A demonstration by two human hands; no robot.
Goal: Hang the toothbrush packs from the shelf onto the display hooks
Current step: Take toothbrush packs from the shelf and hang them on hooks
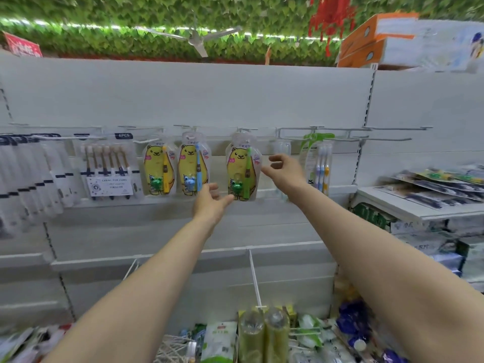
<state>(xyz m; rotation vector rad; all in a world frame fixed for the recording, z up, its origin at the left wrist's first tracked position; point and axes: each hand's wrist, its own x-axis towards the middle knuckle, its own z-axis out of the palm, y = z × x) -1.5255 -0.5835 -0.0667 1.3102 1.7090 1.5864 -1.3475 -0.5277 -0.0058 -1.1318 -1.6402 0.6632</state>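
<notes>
Left grip (212, 200) being held open at green pack's (242, 166) lower edge, right grip (284, 170) being held loosely curled, empty, beside its right edge, pack hanging on hook (242, 130).

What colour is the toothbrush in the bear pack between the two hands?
The toothbrush is green, best seen in the head view.

A: Left side?
B: Bare forearm enters at 7 o'clock and reaches toward 1. The left hand (209, 203) has its fingers nearly straight, loosely spread, gripping nothing.
A: Right side?
B: Forearm enters at 4 o'clock and reaches toward 10. The right hand (285, 171) sits higher, fingers loosely curled, thumb apart, holding nothing.
</notes>
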